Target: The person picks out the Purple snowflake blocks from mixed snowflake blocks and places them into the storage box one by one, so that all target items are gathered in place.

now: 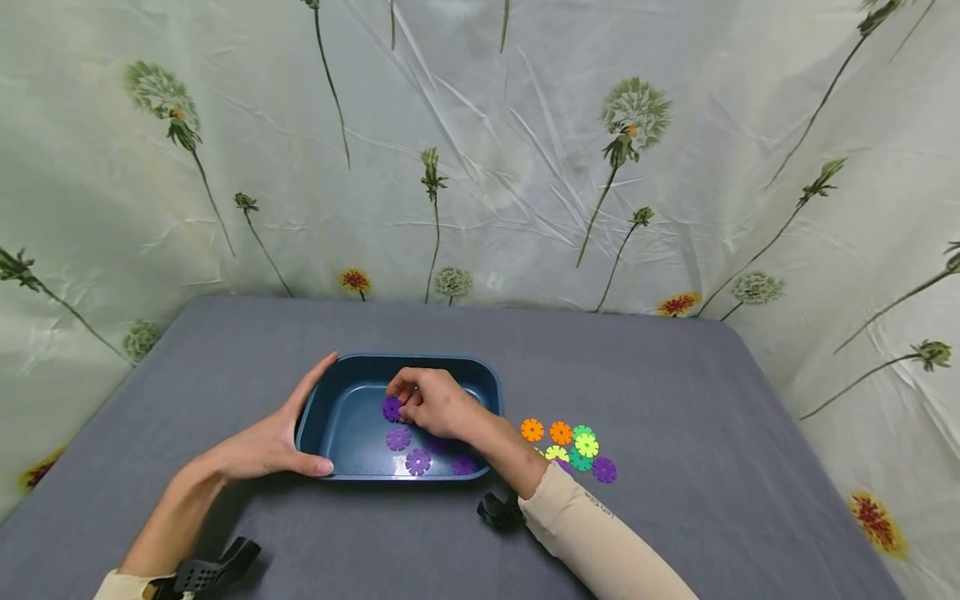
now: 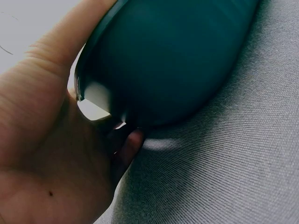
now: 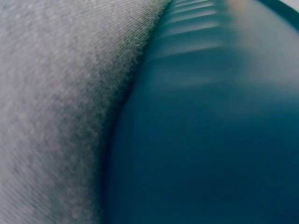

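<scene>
A blue plastic bin [image 1: 367, 476] lies on the table. Its left end is held by my left hand [image 1: 270, 437], the thumb over the near corner and the fingers along the far left side. In the left wrist view, the left hand [image 2: 51, 135] wraps round the bin's dark outer wall [image 2: 173, 56]. Inside the bin, my right hand [image 1: 442, 404] pinches a purple snowflake disc [image 1: 392, 408] between thumb and fingers. Several more purple discs [image 1: 417, 462] lie on the bin floor, partly under the right wrist. Only the bin's outer side [image 3: 187, 149] fills the right wrist view.
Right of the bin lies a loose group of snowflake discs: orange ones [image 1: 561, 432], green [image 1: 581, 459], yellow [image 1: 587, 445] and purple [image 1: 604, 470]. Grey cloth covers the table [image 1: 637, 367]. Behind it hangs a flower-print curtain [image 1: 510, 208].
</scene>
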`<state>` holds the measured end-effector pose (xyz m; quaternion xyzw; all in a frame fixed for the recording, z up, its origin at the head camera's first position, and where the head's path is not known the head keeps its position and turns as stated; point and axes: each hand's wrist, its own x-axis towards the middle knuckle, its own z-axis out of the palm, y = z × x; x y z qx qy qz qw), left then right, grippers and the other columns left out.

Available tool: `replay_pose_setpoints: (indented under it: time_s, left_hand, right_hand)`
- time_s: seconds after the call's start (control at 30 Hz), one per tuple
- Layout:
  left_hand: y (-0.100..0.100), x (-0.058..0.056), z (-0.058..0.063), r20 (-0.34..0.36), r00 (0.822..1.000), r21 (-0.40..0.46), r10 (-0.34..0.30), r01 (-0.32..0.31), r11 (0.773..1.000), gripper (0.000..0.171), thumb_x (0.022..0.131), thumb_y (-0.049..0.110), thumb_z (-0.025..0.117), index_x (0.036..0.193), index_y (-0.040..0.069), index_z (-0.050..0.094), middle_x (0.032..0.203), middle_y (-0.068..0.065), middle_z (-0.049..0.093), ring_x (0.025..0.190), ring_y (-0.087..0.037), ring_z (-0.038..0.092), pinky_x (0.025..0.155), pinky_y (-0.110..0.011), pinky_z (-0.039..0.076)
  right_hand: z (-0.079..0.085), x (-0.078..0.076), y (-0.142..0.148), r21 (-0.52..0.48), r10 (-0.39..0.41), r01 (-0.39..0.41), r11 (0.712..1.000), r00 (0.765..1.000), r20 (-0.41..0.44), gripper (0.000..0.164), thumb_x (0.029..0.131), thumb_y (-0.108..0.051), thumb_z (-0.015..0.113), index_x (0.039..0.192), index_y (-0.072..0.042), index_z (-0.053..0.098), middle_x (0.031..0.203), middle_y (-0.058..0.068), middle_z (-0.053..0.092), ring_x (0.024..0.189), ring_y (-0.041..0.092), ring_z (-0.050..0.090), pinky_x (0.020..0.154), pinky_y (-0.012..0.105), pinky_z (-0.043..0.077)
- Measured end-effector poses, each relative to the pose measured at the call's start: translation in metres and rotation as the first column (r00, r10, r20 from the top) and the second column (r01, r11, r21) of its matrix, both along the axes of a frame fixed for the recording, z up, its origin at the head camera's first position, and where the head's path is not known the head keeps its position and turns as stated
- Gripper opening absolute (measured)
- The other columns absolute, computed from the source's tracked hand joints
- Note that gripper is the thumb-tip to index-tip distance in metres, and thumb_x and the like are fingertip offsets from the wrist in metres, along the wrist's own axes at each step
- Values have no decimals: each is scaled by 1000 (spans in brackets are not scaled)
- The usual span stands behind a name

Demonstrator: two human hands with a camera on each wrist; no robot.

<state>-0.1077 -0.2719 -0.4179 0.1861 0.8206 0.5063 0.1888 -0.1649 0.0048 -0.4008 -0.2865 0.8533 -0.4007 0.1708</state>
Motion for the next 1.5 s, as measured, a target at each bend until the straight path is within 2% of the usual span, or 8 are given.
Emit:
replay_pose_setpoints:
  time_s: [0.23, 0.4, 0.67, 0.83, 0.97, 1.17, 1.5]
  left_hand:
    - [1, 0, 1, -7, 1000, -8, 6, -7, 1000, 128, 81, 20, 85, 166, 40, -9, 166, -29, 9, 138, -55, 34, 93, -58, 51]
    - [1, 0, 0, -12, 1000, -8, 3, -3, 1000, 127, 81, 19, 84, 166, 39, -9, 165, -28, 10, 138, -55, 33, 93, -58, 51]
    - [2, 1, -1, -3, 1000, -6, 9, -9, 1000, 127, 81, 19, 84, 166, 39, -8, 165, -29, 10, 138, -55, 33, 93, -55, 51]
    - [2, 1, -2, 1, 1000, 5, 5, -5, 1000, 127, 80, 18, 84, 166, 39, -8, 165, -29, 10, 138, -55, 33, 92, -54, 51]
    - [1, 1, -2, -15, 1000, 11, 5, -5, 1000, 128, 80, 16, 84, 166, 38, -7, 164, -29, 10, 137, -55, 33, 91, -54, 52]
    - [0, 1, 2, -15, 1000, -8, 21, -21, 1000, 129, 79, 16, 85, 166, 38, -7, 165, -29, 8, 137, -56, 32, 91, -55, 52]
    - [2, 1, 1, -13, 1000, -15, 21, -21, 1000, 129, 79, 18, 86, 166, 38, -7, 166, -28, 6, 138, -55, 29, 94, -59, 51]
  right_hand:
    - [1, 1, 2, 21, -12, 13, 1000, 999, -36, 23, 95, 0, 70, 116, -10, 72, 107, 8, 74, 87, 11, 68, 77, 19, 52]
    - [1, 1, 6, 27, -40, 41, 999, 999, -17, 23, 97, -3, 70, 117, -12, 73, 114, 6, 76, 94, 15, 71, 77, 20, 53]
    - [6, 4, 18, -45, -32, 33, 998, 999, 33, 22, 98, -7, 70, 120, -9, 71, 118, 8, 75, 99, 17, 72, 73, 19, 52]
    - [12, 7, 27, -97, 14, -13, 995, 1000, 6, 24, 98, -7, 71, 122, -5, 70, 123, 12, 73, 103, 21, 72, 81, 19, 55]
    - [17, 11, 36, -136, 21, -23, 990, 1000, -21, 25, 98, -9, 71, 123, -4, 69, 124, 14, 72, 103, 21, 72, 86, 21, 56]
    - [20, 13, 51, -201, -10, -5, 980, 998, -69, 22, 99, -9, 70, 121, -4, 69, 121, 17, 71, 101, 21, 71, 86, 23, 57]
    - [19, 14, 78, -273, -96, 74, 959, 993, -70, 22, 99, -9, 69, 121, -4, 70, 117, 12, 71, 99, 18, 69, 84, 24, 56]
